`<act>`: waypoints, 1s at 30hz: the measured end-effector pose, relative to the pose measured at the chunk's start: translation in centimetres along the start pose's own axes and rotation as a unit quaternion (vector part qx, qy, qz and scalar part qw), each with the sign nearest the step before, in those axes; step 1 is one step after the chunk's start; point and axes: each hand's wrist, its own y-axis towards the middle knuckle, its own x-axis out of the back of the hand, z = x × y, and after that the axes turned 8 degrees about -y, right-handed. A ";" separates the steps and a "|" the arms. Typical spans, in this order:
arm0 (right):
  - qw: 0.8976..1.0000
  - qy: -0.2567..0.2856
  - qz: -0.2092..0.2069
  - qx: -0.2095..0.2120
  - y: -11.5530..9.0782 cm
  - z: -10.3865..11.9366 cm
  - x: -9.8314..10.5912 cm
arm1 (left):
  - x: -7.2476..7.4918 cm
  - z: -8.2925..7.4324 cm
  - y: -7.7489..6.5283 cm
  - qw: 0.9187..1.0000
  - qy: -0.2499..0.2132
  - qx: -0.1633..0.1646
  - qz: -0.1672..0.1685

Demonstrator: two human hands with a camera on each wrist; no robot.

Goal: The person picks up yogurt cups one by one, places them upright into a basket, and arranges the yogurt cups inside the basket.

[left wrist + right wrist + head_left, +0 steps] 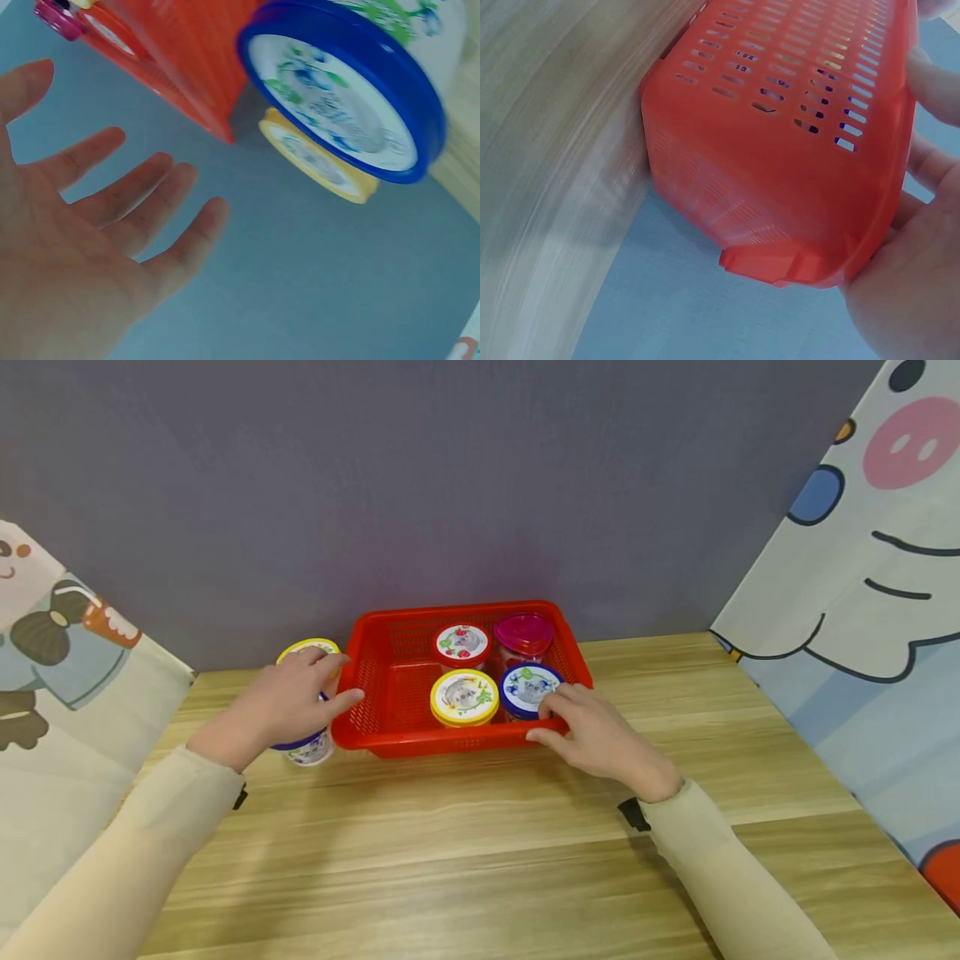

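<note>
A red plastic basket (401, 689) stands on the table against the grey wall. Its front right rim is gripped by my right hand (603, 739), thumb outside and fingers over the edge beside a blue-lidded tub (528, 685). Also inside are a yellow-lidded tub (465, 695), a red-lidded tub (462, 643) and a container with a pink lid (523, 633). My left hand (288, 697) hovers left of the basket, its fingers spread and holding nothing. Partly hidden below it are another blue-lidded tub (337, 105) and another yellow-lidded tub (319, 161).
The grey wall (450, 485) rises right behind the basket. Wood-grain tabletop (465, 860) extends in front and to the right. Cartoon-printed panels flank the table, one on the left (67, 760) and one on the right (847, 577).
</note>
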 end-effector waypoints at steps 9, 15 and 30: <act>1.000 0.000 -0.003 0.002 0.0 0.0 0.1 | -0.3 1.5 -1.1 0.999 0.003 0.042 0.009; 1.000 -0.001 -0.003 -0.001 0.0 0.0 0.1 | -0.5 2.6 -1.7 0.997 -0.008 0.065 0.035; 1.000 -0.002 0.002 -0.004 0.0 0.0 0.1 | -1.2 4.6 -2.7 0.992 -0.025 0.097 0.076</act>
